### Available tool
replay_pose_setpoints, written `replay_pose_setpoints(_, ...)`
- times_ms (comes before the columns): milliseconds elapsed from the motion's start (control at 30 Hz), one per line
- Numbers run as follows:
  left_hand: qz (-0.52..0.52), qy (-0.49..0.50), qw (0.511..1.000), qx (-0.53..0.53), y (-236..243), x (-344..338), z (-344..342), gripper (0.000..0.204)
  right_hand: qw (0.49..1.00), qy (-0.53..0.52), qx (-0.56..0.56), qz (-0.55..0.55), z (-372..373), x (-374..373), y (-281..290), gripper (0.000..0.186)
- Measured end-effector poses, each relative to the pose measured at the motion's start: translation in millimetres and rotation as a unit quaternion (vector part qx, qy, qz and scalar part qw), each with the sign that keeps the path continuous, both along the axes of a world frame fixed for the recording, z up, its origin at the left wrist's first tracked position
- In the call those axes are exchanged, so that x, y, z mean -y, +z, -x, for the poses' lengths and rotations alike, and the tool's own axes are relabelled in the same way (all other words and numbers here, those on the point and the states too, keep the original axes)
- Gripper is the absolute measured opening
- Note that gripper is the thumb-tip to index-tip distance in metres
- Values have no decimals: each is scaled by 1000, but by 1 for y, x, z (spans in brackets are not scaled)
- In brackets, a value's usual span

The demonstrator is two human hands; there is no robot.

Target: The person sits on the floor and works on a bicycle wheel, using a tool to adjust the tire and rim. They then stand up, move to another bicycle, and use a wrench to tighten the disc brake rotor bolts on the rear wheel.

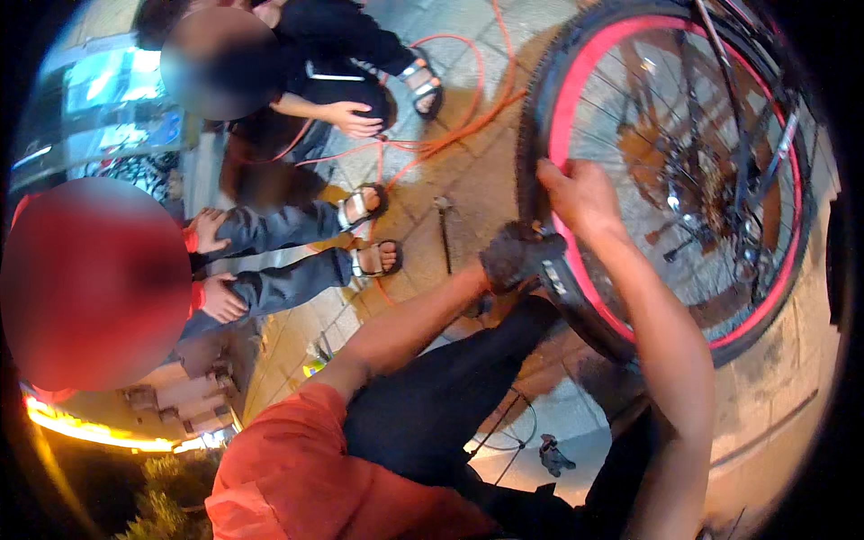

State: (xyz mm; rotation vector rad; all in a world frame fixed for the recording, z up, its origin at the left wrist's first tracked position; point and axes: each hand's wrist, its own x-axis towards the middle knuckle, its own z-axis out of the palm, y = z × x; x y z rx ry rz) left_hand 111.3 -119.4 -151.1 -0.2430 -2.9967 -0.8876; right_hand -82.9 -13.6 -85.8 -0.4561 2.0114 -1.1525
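Observation:
A bicycle wheel with a pink rim (pixel 564 99) and a black knobby tire (pixel 536 117) stands in front of me, still joined to the dark bicycle frame (pixel 731 72). My left hand (pixel 520 256), in a dark glove, is closed round the tire at the wheel's near left side. Just above it, my bare right hand (pixel 583 200) grips the rim and tire edge, its thumb toward the tire. Behind the spokes, the sprockets (pixel 711 193) and derailleur (pixel 747 256) show around the hub.
Orange hose (pixel 477 117) loops over the paved floor (pixel 486 189). A long thin tool (pixel 445 225) lies left of the wheel. Two people sit at the left, their sandals (pixel 376 258) close by. A crumpled grey glove-like thing (pixel 555 456) lies below, near my legs.

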Motion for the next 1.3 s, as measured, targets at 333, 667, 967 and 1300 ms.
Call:
replay_pose_setpoints(333, 220, -31, 975, 14, 12, 34, 24, 31, 997, -25, -9, 79, 12, -122, 21, 30)
replay_pose_setpoints(667, -231, 32, 971, 48, 13, 37, 54, 49, 946, 310, -65, -70, -12, -138, 40, 50)
replay_pose_setpoints(967, -91, -9, 996, 17, 19, 46, 56, 58, 942, 323, 85, -9, -10, -118, -11, 47)
replay_pose_setpoints(1300, -447, 301, 792, 286, 48, 35, 73, 60, 963, 245, 53, -100, -34, -97, -4, 46)
